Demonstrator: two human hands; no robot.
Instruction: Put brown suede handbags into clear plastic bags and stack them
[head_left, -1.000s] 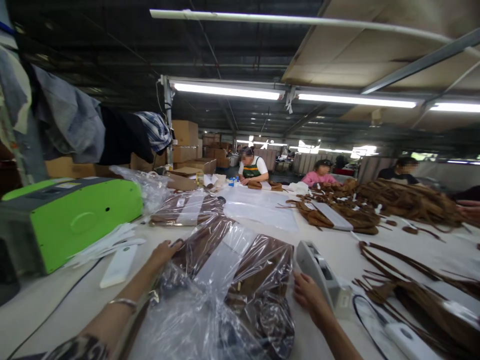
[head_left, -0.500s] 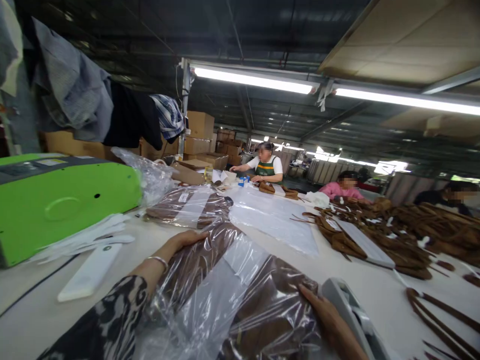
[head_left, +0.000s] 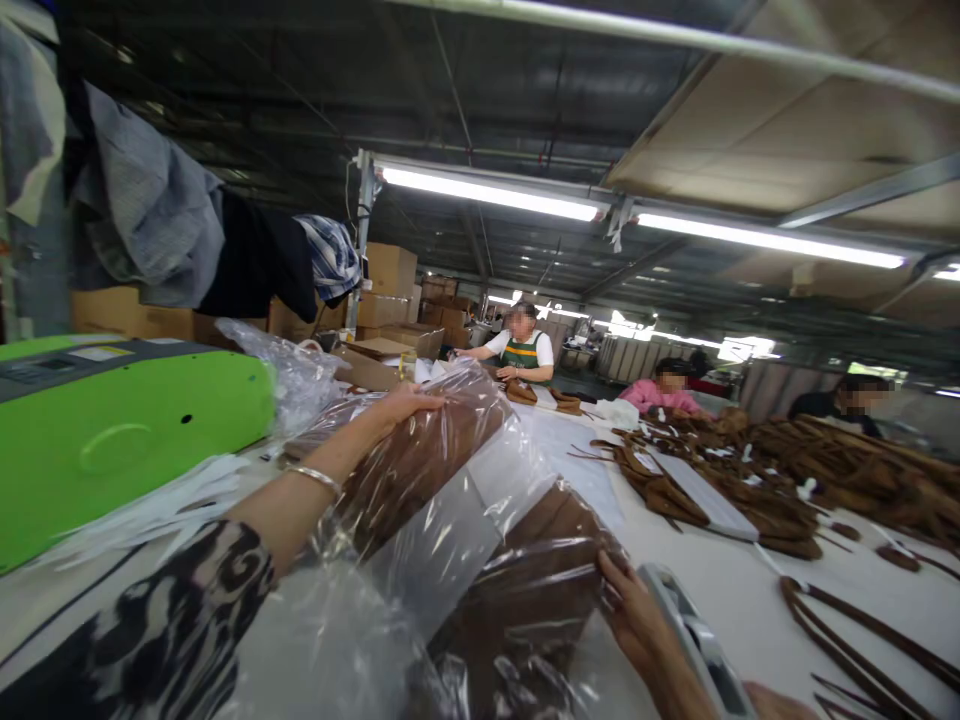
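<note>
A folded brown garment [head_left: 517, 580] in a clear plastic bag [head_left: 300, 620] spans the space between my hands, tilted with its far end raised. A pale band [head_left: 442, 540] crosses its middle under the plastic. My left hand [head_left: 409, 402] grips the bag's far left edge, the thumb side showing. At the right edge, my right hand [head_left: 630, 605] holds the bag with its fingers partly hidden behind it. A grey plastic device [head_left: 694, 630] with a long slot lies by my right hand, its kind unclear.
A green machine [head_left: 165, 430] stands at the left, with white strips [head_left: 172, 500] beside it. Brown garments [head_left: 817, 450] and cords are heaped at the right. Co-workers sit or stand beyond the table [head_left: 720, 560]. Clothes [head_left: 157, 200] hang at upper left.
My left hand has lifted the far end of the bagged garment up and forward, so it now covers part of the other bagged garment behind. The view has tilted upward slightly.
</note>
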